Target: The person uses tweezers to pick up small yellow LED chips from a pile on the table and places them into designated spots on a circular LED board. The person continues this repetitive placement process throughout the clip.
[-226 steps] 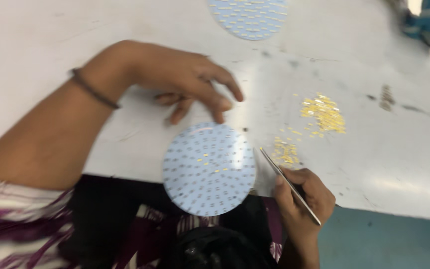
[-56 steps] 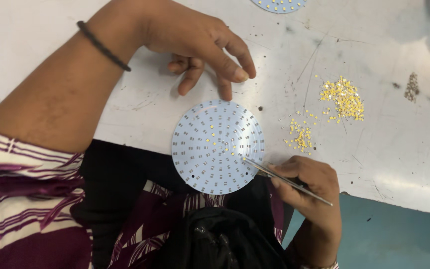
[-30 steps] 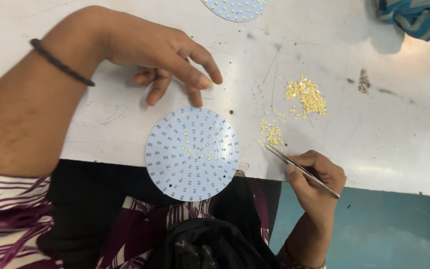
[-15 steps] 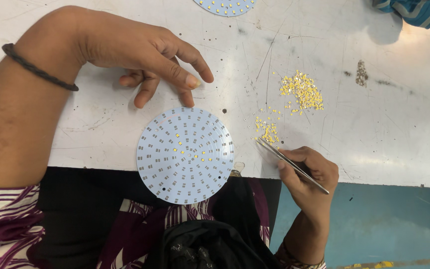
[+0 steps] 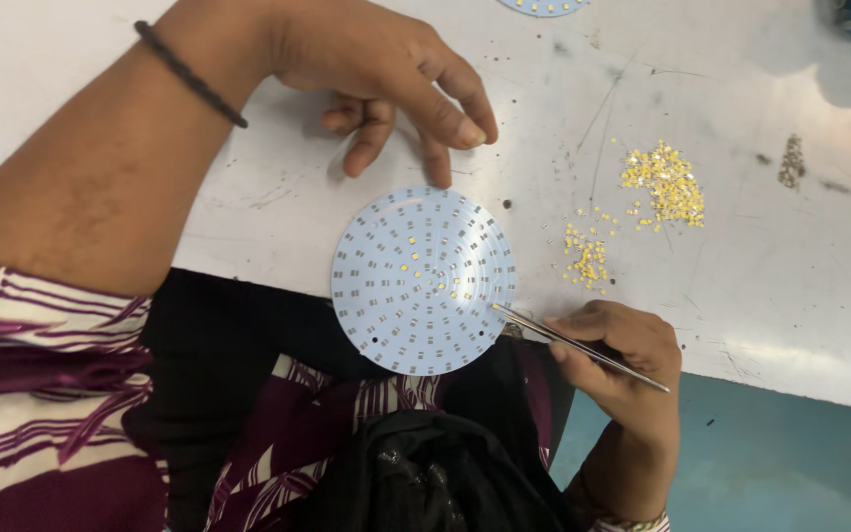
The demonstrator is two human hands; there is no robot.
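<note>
Thin metal tweezers (image 5: 583,345) meet the round pale-blue circuit disc (image 5: 424,280).
Right hand (image 5: 615,355) pinches them, tips leftward at the disc's near-right rim; left hand (image 5: 386,69), fingers loosely spread, fingertip touching its far edge.

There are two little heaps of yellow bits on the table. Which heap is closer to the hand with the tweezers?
The smaller heap, just above the right hand holding the tweezers. The larger heap lies farther up and to the right.

Scuffed white table (image 5: 780,286) (stained), teal floor (image 5: 790,463)
</note>
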